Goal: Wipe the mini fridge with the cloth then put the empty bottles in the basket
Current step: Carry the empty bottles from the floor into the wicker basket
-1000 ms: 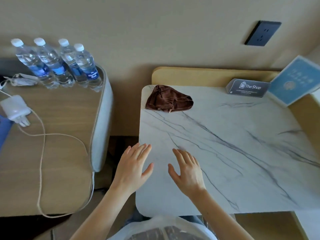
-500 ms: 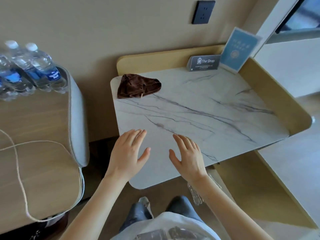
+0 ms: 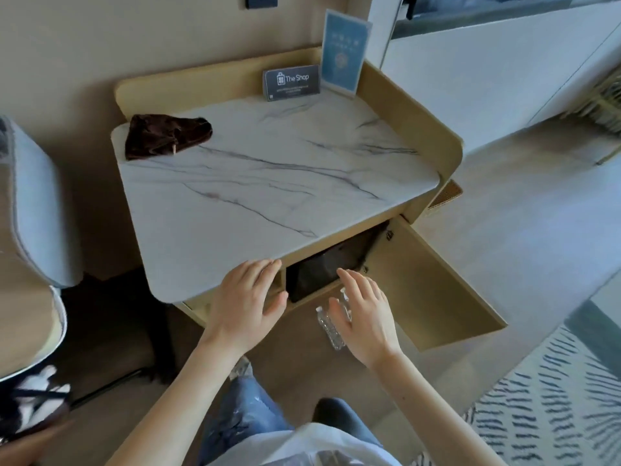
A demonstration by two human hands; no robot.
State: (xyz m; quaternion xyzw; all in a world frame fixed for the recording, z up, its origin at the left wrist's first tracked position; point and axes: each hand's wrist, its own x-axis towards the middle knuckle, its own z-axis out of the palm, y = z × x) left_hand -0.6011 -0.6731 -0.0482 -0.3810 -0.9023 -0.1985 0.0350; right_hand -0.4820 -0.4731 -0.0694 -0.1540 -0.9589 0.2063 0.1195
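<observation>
At the far left stands a grey padded chair (image 3: 37, 210), no part of the job. The cloth (image 3: 168, 136) lies untouched at the ten o'clock corner of the counter (image 3: 268, 183). It is brown, velvety and crumpled into a soft heap. The counter top is a smooth white marble-look slab with thin grey veins and rounded corners.

The left hand (image 3: 248, 301) lies flat at the six o'clock edge, fingers straight, holding nothing. Just right of it, under the slab, the cabinet stands open on a dark, glossy face that I take to be the mini fridge (image 3: 322, 274).

On the floor below, a clear, crinkled plastic bottle (image 3: 331, 331) lies on its side. The right hand (image 3: 366, 317) hovers over it, fingers spread wide, empty. The flat wooden door (image 3: 433, 284) hangs open toward four o'clock.

I judge the wiping not yet begun — the next move calls for a reach to ten o'clock for the cloth, then down to the fridge. I can make out no basket for certain.
</observation>
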